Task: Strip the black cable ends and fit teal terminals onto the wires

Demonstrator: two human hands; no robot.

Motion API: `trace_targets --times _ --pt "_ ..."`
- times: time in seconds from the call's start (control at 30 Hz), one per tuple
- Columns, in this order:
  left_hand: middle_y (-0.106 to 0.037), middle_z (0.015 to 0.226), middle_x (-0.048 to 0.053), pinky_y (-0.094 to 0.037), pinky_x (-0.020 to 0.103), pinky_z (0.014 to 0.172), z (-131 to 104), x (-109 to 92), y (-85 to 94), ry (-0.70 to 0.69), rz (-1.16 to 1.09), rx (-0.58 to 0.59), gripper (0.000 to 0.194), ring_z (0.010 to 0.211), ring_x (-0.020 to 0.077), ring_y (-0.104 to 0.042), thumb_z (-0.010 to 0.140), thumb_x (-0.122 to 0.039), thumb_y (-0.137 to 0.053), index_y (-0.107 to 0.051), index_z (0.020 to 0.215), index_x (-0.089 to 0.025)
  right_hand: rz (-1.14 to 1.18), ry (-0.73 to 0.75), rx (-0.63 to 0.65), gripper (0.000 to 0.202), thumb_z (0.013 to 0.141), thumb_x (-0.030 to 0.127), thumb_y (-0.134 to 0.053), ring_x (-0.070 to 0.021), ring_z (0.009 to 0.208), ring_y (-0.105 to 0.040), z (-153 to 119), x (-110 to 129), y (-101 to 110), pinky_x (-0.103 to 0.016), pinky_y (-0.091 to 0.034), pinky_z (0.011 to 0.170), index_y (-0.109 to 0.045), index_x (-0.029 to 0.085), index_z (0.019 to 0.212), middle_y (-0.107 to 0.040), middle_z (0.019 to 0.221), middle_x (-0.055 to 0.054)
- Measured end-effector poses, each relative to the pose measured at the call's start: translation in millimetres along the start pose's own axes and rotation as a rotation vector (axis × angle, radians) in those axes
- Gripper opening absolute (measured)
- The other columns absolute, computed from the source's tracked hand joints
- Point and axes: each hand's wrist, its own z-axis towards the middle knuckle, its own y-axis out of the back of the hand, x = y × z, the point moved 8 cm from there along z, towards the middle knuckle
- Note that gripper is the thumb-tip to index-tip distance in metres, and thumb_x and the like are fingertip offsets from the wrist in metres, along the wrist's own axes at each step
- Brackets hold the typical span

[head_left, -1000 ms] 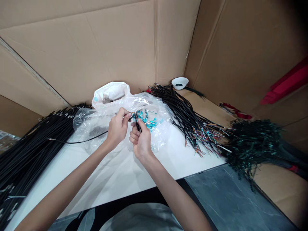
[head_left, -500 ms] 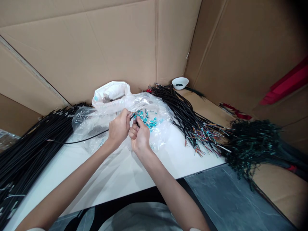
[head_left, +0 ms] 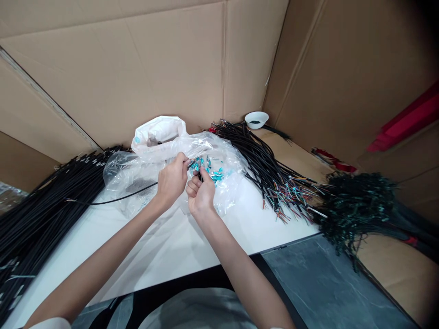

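My left hand (head_left: 172, 179) is closed around a thin black cable (head_left: 120, 198), whose far end trails left with bare wires showing. Close beside it, my right hand (head_left: 201, 192) is curled shut, thumb up, on a small dark thing (head_left: 200, 175) mostly covered by the fingers. The two hands are almost touching at the cable's near end. Just beyond them, small turquoise pieces (head_left: 217, 175) lie scattered on a clear plastic bag (head_left: 228, 157).
Long black cables (head_left: 58, 205) are piled at the left. Another bundle of cables (head_left: 254, 160) with stripped coloured ends lies right of the bag. A white bowl (head_left: 256, 119) holds dark bits. Dark green strands (head_left: 360, 201) sit at the far right. Cardboard walls (head_left: 171, 68) enclose the white table (head_left: 164, 246).
Both hands have shifted slightly to the right, still close together. The dark thing in my right hand now stands more upright. My left hand keeps hold of the cable.
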Motion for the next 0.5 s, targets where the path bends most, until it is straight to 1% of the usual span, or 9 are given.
trace_targets --times 0.17,0.27,0.4,0.5 --pt "-0.072 0.085 0.005 -0.028 0.029 0.057 -0.9 -2.3 3.4 -0.011 -0.011 -0.016 0.022 0.071 0.0232 -0.065 0.104 -0.035 -0.040 -0.057 0.102 -0.022 -0.084 0.135 0.061 0.029 0.093 0.033 -0.056 -0.0039 0.039 -0.012 -2.9 -1.1 2.9 -0.019 -0.011 0.038 -0.051 0.019 0.068 -0.023 0.046 0.013" --pt "-0.072 0.082 0.005 -0.029 0.029 0.057 -0.5 -3.9 5.0 -0.006 -0.018 -0.012 0.021 0.069 0.0228 -0.064 0.103 -0.035 -0.041 -0.058 0.100 -0.022 -0.127 0.212 0.087 0.027 0.088 0.036 -0.061 -0.0044 0.039 -0.015 -3.6 -3.8 2.8 -0.020 -0.012 0.039 -0.049 0.020 0.069 -0.025 0.047 0.013" --pt "-0.071 0.079 0.004 -0.029 0.029 0.057 0.1 -4.5 6.5 -0.001 -0.023 -0.011 0.020 0.068 0.0226 -0.064 0.103 -0.035 -0.042 -0.058 0.099 -0.022 -0.131 0.249 0.094 0.032 0.084 0.043 -0.067 -0.0055 0.040 -0.020 -1.5 -8.5 2.8 -0.021 -0.015 0.040 -0.047 0.023 0.071 -0.027 0.049 0.013" --pt "-0.072 0.081 0.005 -0.030 0.029 0.058 0.3 -4.1 6.5 0.002 -0.022 -0.006 0.021 0.070 0.0230 -0.065 0.103 -0.035 -0.042 -0.057 0.098 -0.022 -0.131 0.254 0.091 0.029 0.084 0.041 -0.065 -0.0061 0.041 -0.024 0.4 -8.9 1.9 -0.021 -0.017 0.041 -0.047 0.023 0.071 -0.029 0.049 0.012"
